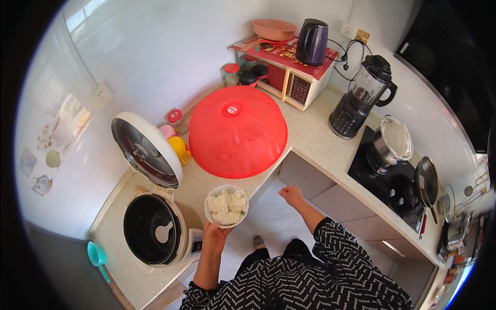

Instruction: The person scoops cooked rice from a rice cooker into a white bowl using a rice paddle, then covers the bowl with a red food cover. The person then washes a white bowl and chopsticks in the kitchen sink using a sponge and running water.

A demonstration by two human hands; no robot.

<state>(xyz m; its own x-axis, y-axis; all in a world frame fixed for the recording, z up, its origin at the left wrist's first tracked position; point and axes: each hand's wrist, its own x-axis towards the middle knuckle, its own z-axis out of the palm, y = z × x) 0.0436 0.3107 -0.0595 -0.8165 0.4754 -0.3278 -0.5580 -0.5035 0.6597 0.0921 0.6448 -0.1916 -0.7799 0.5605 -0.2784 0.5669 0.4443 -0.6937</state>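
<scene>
My left hand (215,234) grips a white bowl (208,220) from below its near rim. Cooked white rice (227,206) in several clumps fills it. My right hand (293,196) hovers over the floor beside the counter edge, fingers drawn together, with nothing visible in them. To the left of the bowl stands an electric cooker (179,248), its round lid (147,151) raised. Inside its dark inner pot (143,221) lies a white rice paddle (164,232). Just beyond the bowl, a large red mesh food cover (238,143) sits on the counter, hiding what is beneath.
A turquoise ladle (97,254) lies at the left counter edge. Jars (231,73) and a microwave (306,91) bearing a purple kettle (312,42) stand at the back. A blender (348,112), a black hob (391,186) with a pot (383,147), and a pan (426,180) line the right counter.
</scene>
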